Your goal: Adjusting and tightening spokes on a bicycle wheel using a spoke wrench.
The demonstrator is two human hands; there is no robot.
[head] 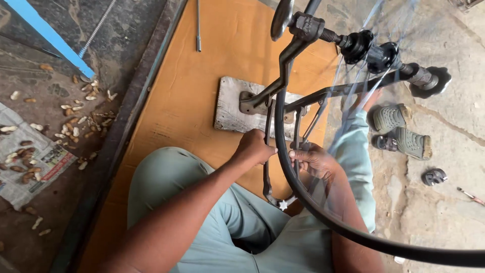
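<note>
A bicycle wheel with a black rim point(283, 151) and thin spokes spins, blurred, in a dark metal stand point(273, 91) that rests on a weathered wooden block point(230, 108). The hub and axle point(374, 50) sit at the top. My left hand point(252, 149) is closed around a dark upright bar of the stand, just left of the rim. My right hand point(313, 159) grips another bar of the stand on the far side of the rim. My knees in pale green trousers point(172, 177) fill the foreground.
An orange cardboard sheet point(197, 76) covers the floor under the stand, with a thin metal rod point(198, 30) lying on it. Peanut shells point(86, 116) and a newspaper point(30, 167) lie at the left. A pair of grey sandals point(404, 134) sits at the right on the concrete.
</note>
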